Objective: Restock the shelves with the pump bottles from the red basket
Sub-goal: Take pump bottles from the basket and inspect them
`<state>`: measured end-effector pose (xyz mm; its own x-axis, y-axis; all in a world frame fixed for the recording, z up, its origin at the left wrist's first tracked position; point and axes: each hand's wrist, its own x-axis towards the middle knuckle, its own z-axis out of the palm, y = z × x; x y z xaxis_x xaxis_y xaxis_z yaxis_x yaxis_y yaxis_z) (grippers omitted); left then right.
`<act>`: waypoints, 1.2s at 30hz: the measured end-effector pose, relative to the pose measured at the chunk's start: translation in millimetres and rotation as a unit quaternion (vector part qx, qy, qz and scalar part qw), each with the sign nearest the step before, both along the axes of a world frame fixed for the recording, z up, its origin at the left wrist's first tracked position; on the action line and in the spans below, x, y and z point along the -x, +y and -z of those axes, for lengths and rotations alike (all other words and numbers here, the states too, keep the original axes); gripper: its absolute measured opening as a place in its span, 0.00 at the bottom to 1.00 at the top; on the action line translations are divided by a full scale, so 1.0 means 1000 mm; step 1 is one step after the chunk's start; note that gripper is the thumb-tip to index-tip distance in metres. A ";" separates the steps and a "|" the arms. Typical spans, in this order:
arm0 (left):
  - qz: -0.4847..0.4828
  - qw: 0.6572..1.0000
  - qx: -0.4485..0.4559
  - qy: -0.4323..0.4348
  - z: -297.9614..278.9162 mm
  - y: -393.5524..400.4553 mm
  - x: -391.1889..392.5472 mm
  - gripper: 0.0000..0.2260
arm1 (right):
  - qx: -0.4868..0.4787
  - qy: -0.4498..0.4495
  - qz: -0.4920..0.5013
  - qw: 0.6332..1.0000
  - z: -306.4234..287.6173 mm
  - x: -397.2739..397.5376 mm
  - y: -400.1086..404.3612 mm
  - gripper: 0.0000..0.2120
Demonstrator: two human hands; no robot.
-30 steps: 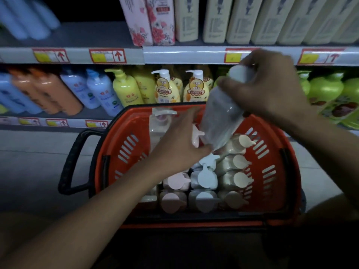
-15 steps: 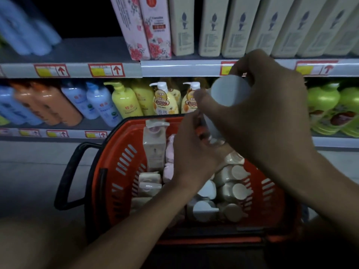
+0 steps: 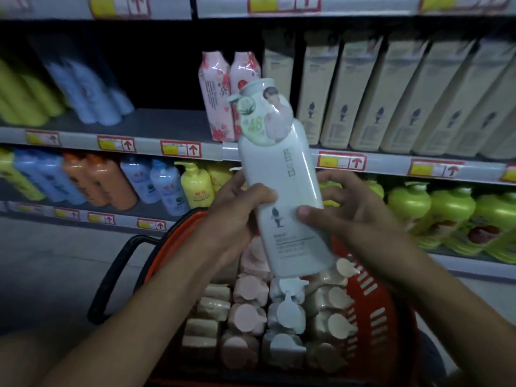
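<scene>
I see both hands on a pale green-white plastic pump bottle [image 3: 282,188], upright, slightly tilted, above the red plastic basket [image 3: 374,311]. Left hand [image 3: 237,216] fingers curl round its left side; right hand [image 3: 349,216] thumb and fingers clamp the right. More capped bottles [image 3: 251,317] fill the basket. Cream boxes [image 3: 391,96] line the shelf behind.

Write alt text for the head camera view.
Two hands, left hand and right hand, hold a pale green pump bottle upright above a red basket packed with more pump bottles, facing store shelves of boxed and coloured bottles.
</scene>
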<state>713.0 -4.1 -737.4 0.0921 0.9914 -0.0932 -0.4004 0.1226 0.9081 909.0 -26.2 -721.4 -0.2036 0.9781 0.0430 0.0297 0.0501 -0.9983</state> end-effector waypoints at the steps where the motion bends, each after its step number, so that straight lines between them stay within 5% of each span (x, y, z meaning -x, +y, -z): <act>1: -0.006 1.000 -0.004 0.008 -0.001 -0.001 0.001 0.25 | -0.005 0.033 0.016 0.999 0.005 0.004 -0.002 0.26; 9: 0.040 0.975 -0.129 0.174 -0.052 0.012 0.027 0.23 | -0.133 0.091 0.085 0.983 -0.014 0.014 0.012 0.29; 16: 0.000 0.966 -0.206 0.159 -0.132 0.018 0.010 0.31 | -0.202 0.136 0.085 0.966 -0.080 0.005 0.020 0.26; 21: -0.032 0.943 -0.290 0.160 -0.168 0.005 -0.019 0.22 | -0.216 0.178 0.089 0.956 -0.116 -0.007 0.016 0.25; 36: -0.110 0.929 -0.318 0.157 -0.186 0.004 -0.029 0.21 | -0.238 0.206 0.062 0.947 -0.140 0.004 0.022 0.27</act>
